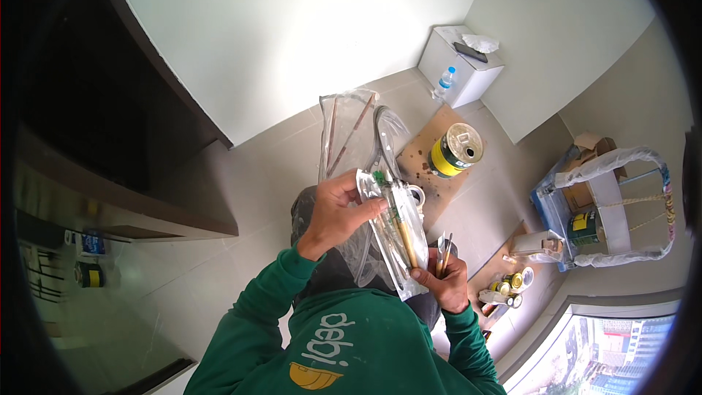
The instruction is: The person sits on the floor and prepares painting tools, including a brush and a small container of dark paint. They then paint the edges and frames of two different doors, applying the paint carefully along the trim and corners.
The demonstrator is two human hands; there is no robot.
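The left hand pinches the far left edge of a clear plastic sleeve between thumb and fingers. The right hand grips the sleeve's near right end, and slim tools stick up from that hand. The sleeve slants between the two hands, above the person's lap, with a wooden-handled brush showing along it. Just beyond is a clear plastic bag with thin brown sticks in it. Farther right, a green-and-yellow can stands upright on a spotted brown sheet on the floor. At the far wall, a blue-capped bottle stands just beside a white box, which bears a dark flat object and crumpled white paper. Well to the right are a blue cart with a plastic-wrapped handle and, nearer, several small cans.
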